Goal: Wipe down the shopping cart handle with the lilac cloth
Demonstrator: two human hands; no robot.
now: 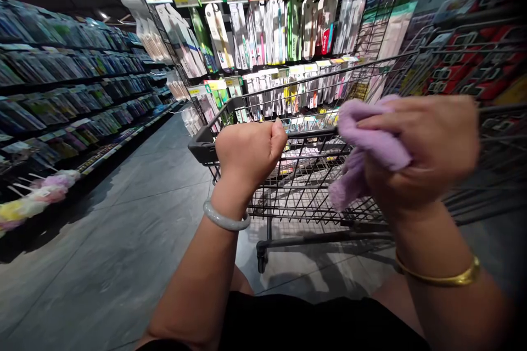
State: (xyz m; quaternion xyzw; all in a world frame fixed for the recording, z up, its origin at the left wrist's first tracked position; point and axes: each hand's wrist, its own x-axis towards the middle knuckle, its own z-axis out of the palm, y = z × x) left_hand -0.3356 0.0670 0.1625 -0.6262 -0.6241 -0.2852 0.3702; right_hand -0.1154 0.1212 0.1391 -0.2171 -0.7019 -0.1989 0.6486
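My left hand [249,148], with a grey bangle at its wrist, is closed in a fist at the near top rim of a black wire shopping cart [304,175]. Its fingers curl away from me, and the rim bar runs into the fist. On the right, my right hand [428,145] is shut on a fluffy lilac cloth [349,186]. The cloth is bunched and folded over the fingers, and one end hangs down in front of the cart's side. A gold bangle circles that wrist. The right hand is slightly blurred.
A display rack [267,33] of packaged brushes and small tools on hooks stands behind the cart. Long shelves [74,66] line the aisle's left side, with pastel puffs [45,192] low down. Grey floor [135,230] lies between. A cart wheel [262,260] stands near my legs.
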